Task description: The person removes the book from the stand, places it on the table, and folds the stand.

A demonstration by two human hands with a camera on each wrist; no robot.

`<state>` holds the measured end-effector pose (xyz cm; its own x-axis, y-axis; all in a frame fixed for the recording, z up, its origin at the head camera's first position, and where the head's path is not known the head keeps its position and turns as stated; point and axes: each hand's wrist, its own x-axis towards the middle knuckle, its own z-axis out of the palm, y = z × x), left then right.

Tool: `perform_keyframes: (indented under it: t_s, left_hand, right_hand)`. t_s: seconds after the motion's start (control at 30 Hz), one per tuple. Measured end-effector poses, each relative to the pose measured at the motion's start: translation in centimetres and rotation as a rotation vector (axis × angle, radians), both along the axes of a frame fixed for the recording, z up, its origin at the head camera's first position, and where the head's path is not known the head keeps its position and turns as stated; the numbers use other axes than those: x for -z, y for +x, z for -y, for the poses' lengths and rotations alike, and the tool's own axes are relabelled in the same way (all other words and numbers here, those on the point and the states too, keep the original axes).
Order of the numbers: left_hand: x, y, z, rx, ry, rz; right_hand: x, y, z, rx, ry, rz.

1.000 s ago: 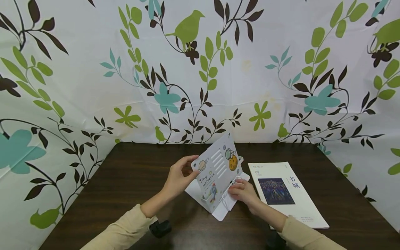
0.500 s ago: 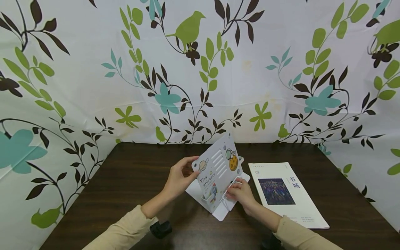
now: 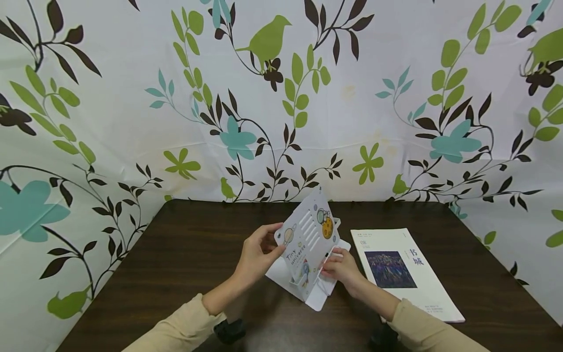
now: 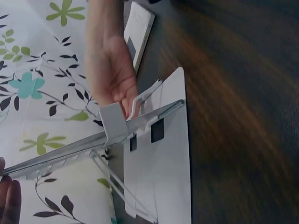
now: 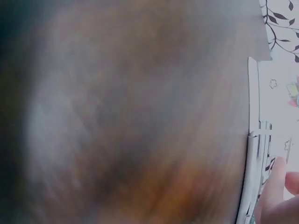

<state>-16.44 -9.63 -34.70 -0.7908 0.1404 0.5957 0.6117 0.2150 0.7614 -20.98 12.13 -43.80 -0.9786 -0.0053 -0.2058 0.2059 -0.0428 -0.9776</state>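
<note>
A white book stand (image 3: 303, 252), printed "Tiny universe" with planets and a rocket, stands half unfolded on the table. My left hand (image 3: 257, 254) pinches the upper left edge of its slotted panel, and only its fingertips (image 4: 10, 200) show in the left wrist view. At the lower right, my right hand (image 3: 343, 271) grips the stand around its wire page clip; the exact finger contact is partly hidden. The left wrist view shows the panel edge-on above the flat base (image 4: 163, 182), with a wire support leg (image 4: 119, 184) between them.
Just right of the stand lies a white book (image 3: 422, 288) with a dark picture on its cover. The dark wooden table (image 3: 189, 254) reaches back to a leaf-and-bird patterned cloth (image 3: 343, 122). Much of the right wrist view is blurred.
The stand has shifted and turned slightly to the right, its left edge and front corner moving that way. Both hands keep their places on it, the left one moving along with the panel.
</note>
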Motion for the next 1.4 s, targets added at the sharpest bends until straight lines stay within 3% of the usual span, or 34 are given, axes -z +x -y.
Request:
perform_keyframes:
  t_s: [0.23, 0.37, 0.6, 0.9, 1.4]
  left_hand:
    - [1.8, -0.5, -0.6, 0.027, 0.047, -0.001]
    - [2.3, -0.3, -1.2, 0.045, 0.078, 0.009]
    - [2.5, 0.3, -2.9, 0.014, 0.132, 0.042]
    - [3.0, 0.5, -4.8, 0.035, 0.206, 0.082]
    - [3.3, 0.4, -5.5, 0.022, 0.231, 0.094]
  right_hand:
    - [-0.5, -1.0, -0.7, -0.062, 0.043, 0.044]
    - [-0.6, -1.8, -1.3, -0.123, 0.071, 0.063]
    - [-0.7, -3.1, -2.8, -0.215, 0.078, 0.089]
    - [-0.5, -4.7, -3.9, -0.29, 0.168, 0.092]
    - [-0.9, -5.2, -4.2, -0.318, 0.195, 0.122]
